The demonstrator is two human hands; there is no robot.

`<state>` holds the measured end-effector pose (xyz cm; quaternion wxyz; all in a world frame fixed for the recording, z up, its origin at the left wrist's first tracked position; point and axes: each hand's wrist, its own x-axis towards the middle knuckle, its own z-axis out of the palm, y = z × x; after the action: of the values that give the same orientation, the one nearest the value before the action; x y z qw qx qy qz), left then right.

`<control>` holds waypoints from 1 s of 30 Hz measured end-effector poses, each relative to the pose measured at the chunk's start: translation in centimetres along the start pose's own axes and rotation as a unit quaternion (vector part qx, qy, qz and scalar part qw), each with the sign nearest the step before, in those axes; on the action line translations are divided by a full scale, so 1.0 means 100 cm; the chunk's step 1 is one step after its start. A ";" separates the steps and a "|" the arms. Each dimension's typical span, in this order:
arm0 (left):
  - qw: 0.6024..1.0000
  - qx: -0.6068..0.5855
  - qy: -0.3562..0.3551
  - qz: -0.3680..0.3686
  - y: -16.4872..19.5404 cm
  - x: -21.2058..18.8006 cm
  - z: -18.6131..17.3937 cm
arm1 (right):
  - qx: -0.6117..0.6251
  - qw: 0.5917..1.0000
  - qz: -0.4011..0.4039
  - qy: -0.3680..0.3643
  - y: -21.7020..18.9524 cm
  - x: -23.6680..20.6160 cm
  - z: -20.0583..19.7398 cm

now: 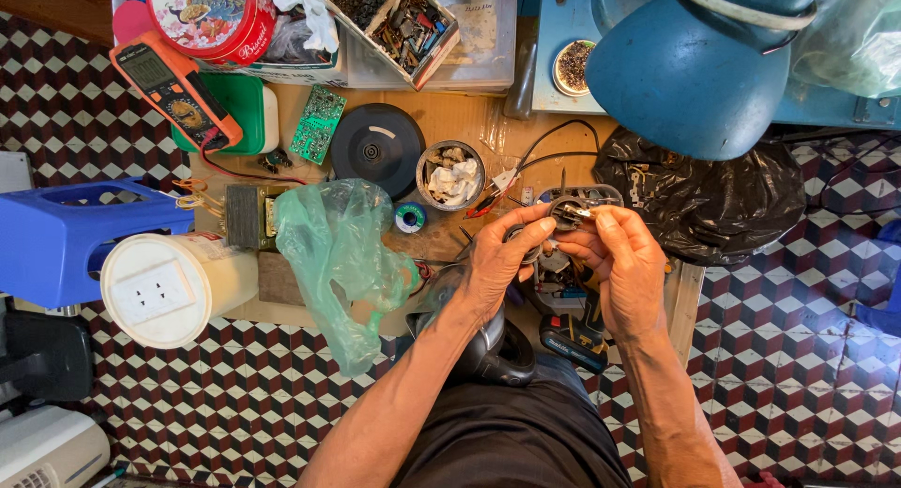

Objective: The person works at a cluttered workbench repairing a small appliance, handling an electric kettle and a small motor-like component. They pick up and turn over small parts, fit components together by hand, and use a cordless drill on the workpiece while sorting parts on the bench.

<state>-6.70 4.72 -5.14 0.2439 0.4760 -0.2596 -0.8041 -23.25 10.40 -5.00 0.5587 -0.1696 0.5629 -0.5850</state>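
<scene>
Holding: both hands are meeting over the middle of the cluttered wooden board (450, 113), pinching one small dark electrical part (567, 209) between them.
Part's place: it is sitting just above both sets of fingertips, raised off the board, in front of a black plastic bag (713, 206).
Long axis: the part is lying roughly crosswise, left to right, with a bright metal bit showing toward its right end; finer detail is too small to make out.
Nearer hand: the two are about equally close, each touching the part from its own side.
Left hand (497, 263): fingers are curling closed, thumb and forefinger reaching up and rightward to grip the part's left end; the forearm is rising diagonally from the lap.
Right hand (627, 267): fingers are bunching together, thumb and forefinger tips pressing on the right end; the wrist is bending inward, back of the hand facing the camera.
Wires: thin black leads (554, 141) are looping up from near the part across the board.
Around: an orange multimeter (174, 89) is lying at upper left, a green plastic bag (338, 263) is slumping left of the hands, and a round black disc (378, 148) is resting beside a small tin of scraps (450, 175).
</scene>
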 end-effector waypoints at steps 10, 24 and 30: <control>0.996 0.031 0.012 0.082 -0.010 0.006 0.001 | 0.056 0.998 0.028 0.008 0.006 0.004 -0.006; 0.970 0.139 0.025 0.200 -0.019 0.009 -0.002 | 0.143 0.969 0.196 0.044 0.009 0.011 -0.021; 0.970 0.119 0.034 0.209 -0.028 0.015 -0.002 | 0.150 0.972 0.177 0.040 0.013 0.012 -0.023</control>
<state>-7.58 5.87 -7.97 0.3568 0.4638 -0.4388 -0.6819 -24.91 10.80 -7.37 0.6490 0.0421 0.5119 -0.5612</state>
